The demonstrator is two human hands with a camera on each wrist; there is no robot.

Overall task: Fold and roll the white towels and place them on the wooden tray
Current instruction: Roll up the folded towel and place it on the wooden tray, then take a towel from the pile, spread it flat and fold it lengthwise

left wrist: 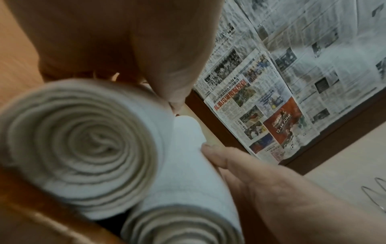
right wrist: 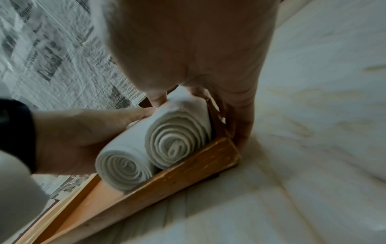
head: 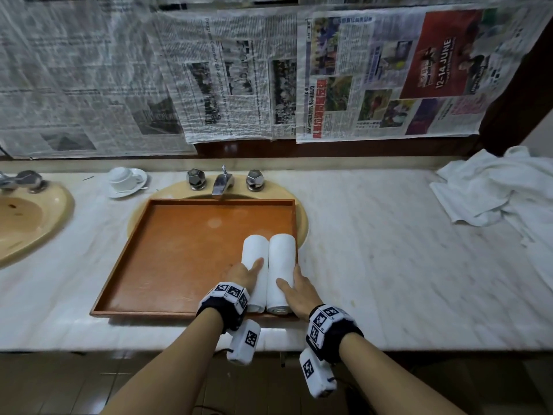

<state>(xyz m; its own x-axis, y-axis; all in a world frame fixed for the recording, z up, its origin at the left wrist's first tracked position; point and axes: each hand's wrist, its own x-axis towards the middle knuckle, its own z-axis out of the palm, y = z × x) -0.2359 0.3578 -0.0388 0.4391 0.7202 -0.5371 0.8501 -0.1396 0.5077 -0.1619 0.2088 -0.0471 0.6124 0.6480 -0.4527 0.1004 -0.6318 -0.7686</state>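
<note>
A pale marble counter (head: 374,235) runs across a washroom, its back wall papered with newspaper sheets (head: 239,79). A wooden tray (head: 167,259) lies on the counter, set over the middle basin (head: 302,226), and serves as the landmark here.

Nearest, at the tray's front right corner, two hands work. The left hand (head: 244,275) lies on the left rolled towel (head: 255,253), one finger stretched along its top; its other fingers are hidden behind the roll, so how firmly it holds is hard to tell. The right hand (head: 294,290) wraps the right rolled towel (head: 281,259), thumb over the top and fingers down its outer side by the tray's right wall, as the right wrist view shows. Both wrists carry bands with black-and-white markers.

The two rolls lie side by side, touching, lengthwise front to back inside the tray, their spiral ends against its front rim.

Behind the tray stand one faucet (head: 222,182) and two knobs (head: 196,178). Left of it sits an upturned white cup on a saucer (head: 125,181), and farther left a second basin (head: 30,220). Well right of the tray, a heap of unfolded white towels (head: 502,193) lies on the counter; their count is unclear.
</note>
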